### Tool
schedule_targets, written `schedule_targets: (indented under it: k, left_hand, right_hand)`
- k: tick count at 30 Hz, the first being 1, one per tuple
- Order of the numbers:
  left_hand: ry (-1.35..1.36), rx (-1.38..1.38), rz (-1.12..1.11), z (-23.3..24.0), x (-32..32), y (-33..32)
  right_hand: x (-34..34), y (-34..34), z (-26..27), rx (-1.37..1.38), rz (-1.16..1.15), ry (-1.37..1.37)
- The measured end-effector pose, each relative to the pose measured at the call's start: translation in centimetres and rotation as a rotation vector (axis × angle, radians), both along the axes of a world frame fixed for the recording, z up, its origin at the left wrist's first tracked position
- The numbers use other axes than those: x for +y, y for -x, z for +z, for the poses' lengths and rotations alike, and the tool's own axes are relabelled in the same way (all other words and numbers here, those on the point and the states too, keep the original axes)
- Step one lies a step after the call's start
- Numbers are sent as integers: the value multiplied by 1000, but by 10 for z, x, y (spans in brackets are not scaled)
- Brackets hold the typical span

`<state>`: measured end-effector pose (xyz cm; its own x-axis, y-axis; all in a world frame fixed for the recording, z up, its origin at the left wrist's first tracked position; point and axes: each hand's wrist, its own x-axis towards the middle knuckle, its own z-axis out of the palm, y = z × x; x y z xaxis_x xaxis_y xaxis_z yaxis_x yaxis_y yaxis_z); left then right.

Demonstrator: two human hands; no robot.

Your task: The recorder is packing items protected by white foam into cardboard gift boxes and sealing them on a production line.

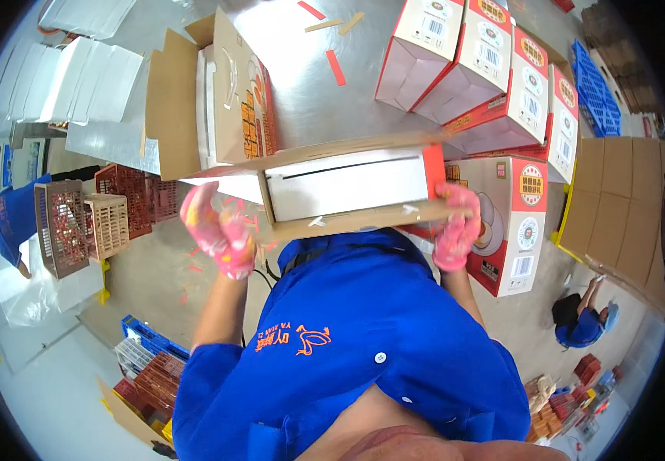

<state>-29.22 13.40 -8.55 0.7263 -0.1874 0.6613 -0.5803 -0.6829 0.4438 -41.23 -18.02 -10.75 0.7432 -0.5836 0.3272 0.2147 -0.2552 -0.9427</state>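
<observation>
A printed cardboard gift carton (pixel 292 227) lies with its open top toward me at the table's near edge, against my waist. Inside it sits a white foam box (pixel 347 190) with a dark seam along its length. My right hand (pixel 456 227), in a pink patterned glove, grips the carton's right end beside a red flap (pixel 434 167). Off the left end, my left hand (pixel 217 233) is raised in a matching glove, empty, its thumb and fingers apart. Another open carton (pixel 240 104) with a carry handle stands beyond, also holding a white box.
Several closed red-and-beige gift cartons (pixel 488 63) line the right of the metal table (pixel 321 109); one more (pixel 511 225) stands nearer me. White foam boxes (pixel 79 80) are stacked left. Tape strips lie about. Plastic crates (pixel 107 225) and a co-worker (pixel 15 213) are left, another person (pixel 583 322) right.
</observation>
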Motion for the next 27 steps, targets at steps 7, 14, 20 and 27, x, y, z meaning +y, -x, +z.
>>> schedule_targets:
  k: [7, 14, 20, 27]
  left_hand:
    - [468, 579, -353, -23, -12, 29]
    - [27, 440, 67, -22, -54, -10]
    - [-71, 240, 116, -20, -63, 0]
    - [-309, 409, -248, 7, -95, 14]
  right_hand:
    - [-18, 30, 7, 172, 164, 396]
    - [5, 2, -11, 480, -301, 359]
    - [7, -2, -13, 154, -543, 946]
    - [28, -24, 32, 311, 360, 938]
